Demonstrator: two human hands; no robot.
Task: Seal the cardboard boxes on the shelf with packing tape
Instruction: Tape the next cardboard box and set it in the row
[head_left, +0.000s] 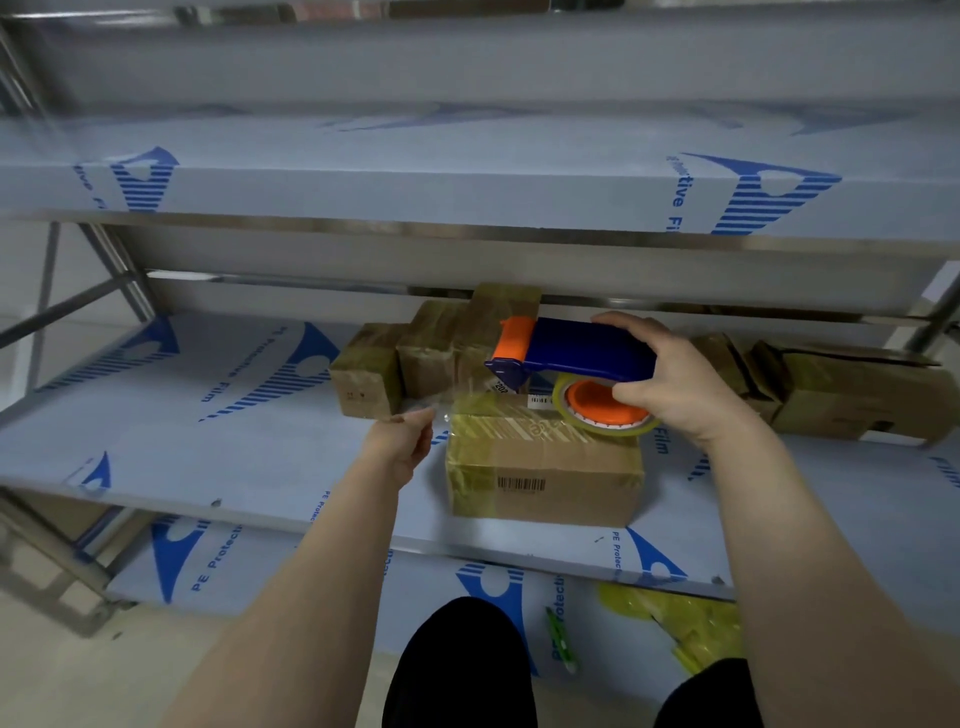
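Blue-printed film-covered shelf (218, 447) lies open at nine o'clock of the taped brown cardboard box (545, 467); stacked taped brown cartons (415, 353) block twelve, more cartons (852, 400) three.

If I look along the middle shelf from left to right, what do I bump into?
Small taped cardboard box → big brown cardboard box with a barcode → right hand gripping the blue and orange tape dispenser → pile of brown cardboard boxes.

Middle shelf (208, 457), covered in blue-printed protective film. One taped cardboard box (545, 478) sits near the front edge, at centre. A cluster of taped boxes (415, 358) stands behind it towards the back edge. Further boxes (841, 400) lie towards the back right corner. Lower tier (291, 571): crumpled yellowish tape (675, 623).
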